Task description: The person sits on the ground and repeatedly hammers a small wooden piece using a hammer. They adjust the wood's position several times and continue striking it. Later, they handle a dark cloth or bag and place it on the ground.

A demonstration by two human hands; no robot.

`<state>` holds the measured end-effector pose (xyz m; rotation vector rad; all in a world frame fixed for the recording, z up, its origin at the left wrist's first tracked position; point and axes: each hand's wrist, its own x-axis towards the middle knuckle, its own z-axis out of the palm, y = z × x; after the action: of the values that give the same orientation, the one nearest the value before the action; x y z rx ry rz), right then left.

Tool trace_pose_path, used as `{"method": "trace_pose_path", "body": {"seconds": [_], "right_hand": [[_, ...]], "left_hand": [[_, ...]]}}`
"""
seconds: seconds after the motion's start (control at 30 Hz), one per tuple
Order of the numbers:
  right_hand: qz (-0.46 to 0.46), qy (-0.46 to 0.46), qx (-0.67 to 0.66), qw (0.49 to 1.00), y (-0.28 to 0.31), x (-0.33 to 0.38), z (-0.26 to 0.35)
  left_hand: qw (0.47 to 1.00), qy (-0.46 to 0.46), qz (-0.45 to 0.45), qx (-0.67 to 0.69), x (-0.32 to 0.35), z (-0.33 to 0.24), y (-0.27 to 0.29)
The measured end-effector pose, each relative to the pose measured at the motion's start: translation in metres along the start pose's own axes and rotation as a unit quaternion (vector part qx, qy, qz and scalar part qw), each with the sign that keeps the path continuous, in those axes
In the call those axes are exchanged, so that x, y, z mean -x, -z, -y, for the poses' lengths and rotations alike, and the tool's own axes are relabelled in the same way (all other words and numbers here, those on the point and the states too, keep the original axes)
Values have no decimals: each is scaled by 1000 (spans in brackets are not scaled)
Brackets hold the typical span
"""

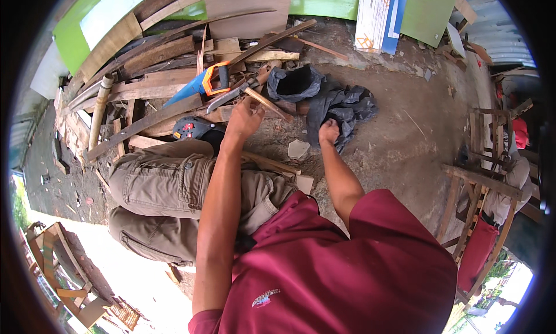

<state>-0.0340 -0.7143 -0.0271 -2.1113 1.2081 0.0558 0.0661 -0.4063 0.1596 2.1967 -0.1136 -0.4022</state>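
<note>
My right hand [329, 132] is closed on the crumpled black plastic bag [354, 106], whose mouth gapes open to the left. My left hand [245, 120] hovers by the wooden handle of a hammer [270, 105], fingers slightly curled and apart, with nothing visible in them. Under the hammer's head lies a broad-bladed knife [227, 96], pointing left toward me. Just beyond is a handsaw [215, 79] with a blue blade and an orange and black handle, resting on the wood.
Scrap boards [159, 56] are heaped at the far left. My foot wears a dark clog [191, 127] beside a long plank [145, 127]. A pale broken tile [298, 149] lies near my knees on the concrete floor [399, 125]. To the right, a person sits behind a wooden frame [483, 180].
</note>
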Motion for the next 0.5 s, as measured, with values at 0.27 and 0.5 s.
{"method": "trace_pose_path", "body": {"seconds": [0.27,0.5], "right_hand": [[98,-172,145,969,-36,-50,-79],[-36,-191,-11,981,-64,-21,-19]], "left_hand": [[999,20,24,40,8,-11,-2],[999,25,26,13,9,-9,-3]]}}
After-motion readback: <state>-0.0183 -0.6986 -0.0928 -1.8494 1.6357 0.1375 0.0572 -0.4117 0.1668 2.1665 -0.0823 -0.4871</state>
